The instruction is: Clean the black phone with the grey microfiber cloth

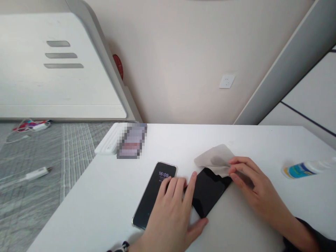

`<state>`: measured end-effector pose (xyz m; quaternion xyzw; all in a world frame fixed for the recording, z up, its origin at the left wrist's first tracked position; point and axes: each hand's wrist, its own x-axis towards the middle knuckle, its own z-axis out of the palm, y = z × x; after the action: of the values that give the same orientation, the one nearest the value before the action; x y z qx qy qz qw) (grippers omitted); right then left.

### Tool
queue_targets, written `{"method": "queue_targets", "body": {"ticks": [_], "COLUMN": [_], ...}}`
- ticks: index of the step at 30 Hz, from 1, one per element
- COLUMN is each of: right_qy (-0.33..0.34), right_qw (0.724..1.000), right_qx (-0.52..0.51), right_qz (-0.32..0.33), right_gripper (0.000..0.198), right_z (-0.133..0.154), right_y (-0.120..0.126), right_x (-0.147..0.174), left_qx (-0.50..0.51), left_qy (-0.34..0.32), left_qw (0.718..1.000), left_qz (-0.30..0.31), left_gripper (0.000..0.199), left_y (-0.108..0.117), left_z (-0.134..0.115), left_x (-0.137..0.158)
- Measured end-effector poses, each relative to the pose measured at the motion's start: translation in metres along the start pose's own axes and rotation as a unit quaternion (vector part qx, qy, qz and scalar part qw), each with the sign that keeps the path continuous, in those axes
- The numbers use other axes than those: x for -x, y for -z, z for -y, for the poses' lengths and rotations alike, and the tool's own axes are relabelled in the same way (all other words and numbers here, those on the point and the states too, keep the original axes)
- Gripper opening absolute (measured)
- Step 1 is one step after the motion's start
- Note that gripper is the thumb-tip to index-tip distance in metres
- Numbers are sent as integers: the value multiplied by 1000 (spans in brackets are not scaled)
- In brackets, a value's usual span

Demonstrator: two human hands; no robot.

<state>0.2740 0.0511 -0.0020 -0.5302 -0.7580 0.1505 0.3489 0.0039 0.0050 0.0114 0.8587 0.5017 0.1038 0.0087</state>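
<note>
Your left hand point(172, 211) lies palm down with its fingers spread, closed around nothing. Its middle, ring and little fingers rest over the right-hand side of a dark-screened phone point(151, 196), which sticks out beyond and to the left of that hand and shows 16:09 near its far end. Your left index fingertip is at the near-left edge of a flat black piece point(210, 190), and your left thumb is by that piece's nearest corner, so the piece sits just right of the left hand and between your two hands.

Your right hand point(253, 185) is pinching the near-right edge of a pale sheet point(214, 155) between thumb and fingertips. The sheet spreads to the left of that hand, its near edge meeting the jagged far end of the black piece.

All of this is on the white counter point(86, 213). Well beyond your left hand, to its left, are a white flat case point(108, 140) and a pixelated rectangle point(131, 145), side by side. Right of your right hand, well apart, is a white bottle point(301, 170) with a blue label. A dark sleeve point(306, 236) covers your right forearm.
</note>
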Motion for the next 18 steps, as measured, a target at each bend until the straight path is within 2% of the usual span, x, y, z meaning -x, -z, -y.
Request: {"method": "queue_targets", "body": {"ticks": [4, 7, 10, 14, 16, 18], "right_qy": [-78, -97, -31, 84, 159, 245], "right_qw": [994, 988, 988, 993, 975, 944], "right_qx": [-78, -117, -128, 24, 106, 143], "right_qz": [-27, 14, 79, 81, 110, 171], "right_gripper": [17, 21, 22, 26, 43, 65], "right_z": [6, 13, 16, 8, 9, 17], "right_y": [-1, -1, -1, -4, -7, -12], "right_x": [4, 6, 7, 8, 10, 14], "left_qx": [-5, -14, -15, -18, -13, -1], "left_qy": [-6, 0, -1, 7, 17, 22], "left_qw": [1000, 1000, 1000, 1000, 1000, 999], "left_qz": [-1, -5, -5, 1, 13, 30], "left_gripper": [98, 99, 101, 108, 108, 109], "left_y": [-1, -2, -3, -4, -4, -6], "left_z": [-1, -2, -3, -4, -6, -7], "left_x": [1, 1, 0, 0, 1, 2]}}
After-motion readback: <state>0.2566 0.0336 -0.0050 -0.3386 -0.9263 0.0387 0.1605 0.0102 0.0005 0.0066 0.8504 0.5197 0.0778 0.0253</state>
